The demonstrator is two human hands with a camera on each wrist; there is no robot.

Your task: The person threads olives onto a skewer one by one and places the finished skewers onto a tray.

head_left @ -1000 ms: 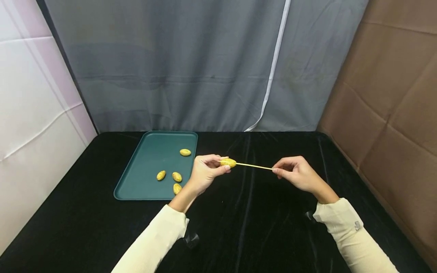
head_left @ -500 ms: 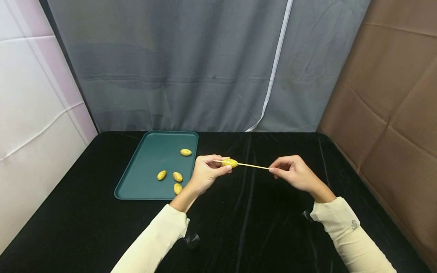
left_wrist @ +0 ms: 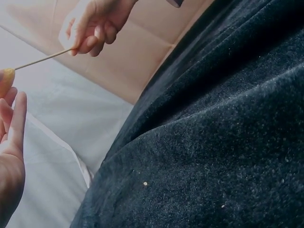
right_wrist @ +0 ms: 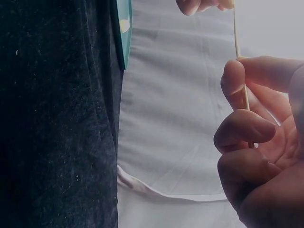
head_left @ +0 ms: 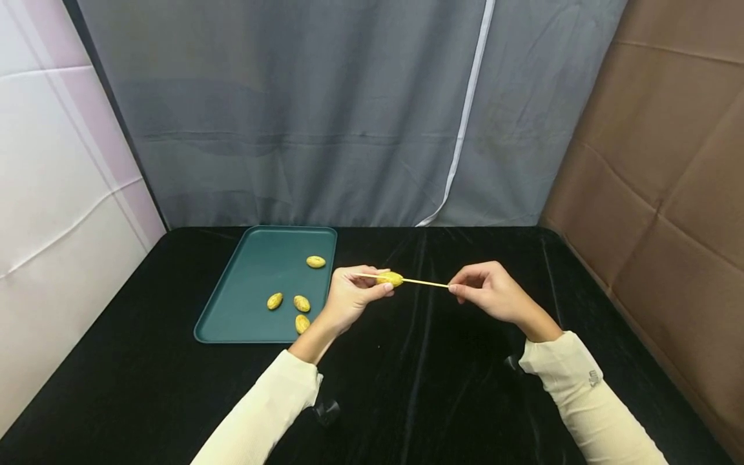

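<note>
Between thumb and fingers, my left hand (head_left: 349, 296) pinches a small yellow oval fruit (head_left: 391, 279). A thin wooden skewer (head_left: 426, 283) runs out of the fruit's right tip, and its other end shows at the left, over the fingers. Whether it goes right through the flesh I cannot tell. My right hand (head_left: 491, 294) pinches the skewer at its right part, a short way from the fruit. In the right wrist view the skewer (right_wrist: 237, 38) passes between thumb and forefinger and continues into the curled fingers. The left wrist view catches only the edge of the fruit (left_wrist: 6, 81).
A dark green tray (head_left: 244, 265) lies at the left, partly behind my left wrist. On it are several similar yellow fruits (head_left: 316, 261). Black velvet cloth (head_left: 378, 400) covers the table. A grey curtain (head_left: 290, 116) closes the back, a brown panel (head_left: 668, 161) the right side.
My right hand has moved left toward the fruit, still pinching the skewer. More of the skewer now sticks out left of the fruit, less at the right. My left hand has hardly moved.
</note>
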